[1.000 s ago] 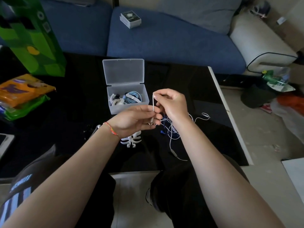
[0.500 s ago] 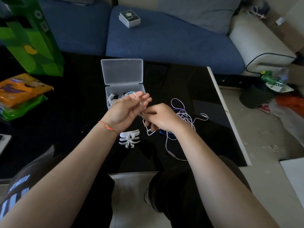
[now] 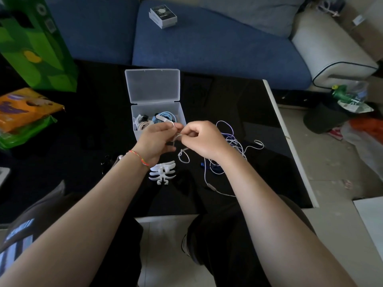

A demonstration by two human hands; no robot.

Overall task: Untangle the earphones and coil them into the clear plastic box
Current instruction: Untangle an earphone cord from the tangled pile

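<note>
The clear plastic box [image 3: 182,114] stands open on the black table [image 3: 238,100], its lid tipped back, with several coiled earphones inside. Just in front of it my left hand [image 3: 155,141] and my right hand [image 3: 205,139] meet, and both pinch a white earphone cable [image 3: 183,157]. A small loop of that cable hangs below my fingers. To the right lies a tangle of white and blue cable [image 3: 232,146], trailing toward the table's front edge.
A white rib-shaped cable winder [image 3: 162,172] lies below my left wrist. Orange and green snack packs [image 3: 22,112] and a green bag [image 3: 37,44] stand at the left. A blue sofa [image 3: 207,42] with a small box [image 3: 163,16] runs behind the table.
My right hand dropped from holding the cable upright to meet my left hand low over the table. The cable now forms a small loop under my fingers, and both hands shifted toward the box.
</note>
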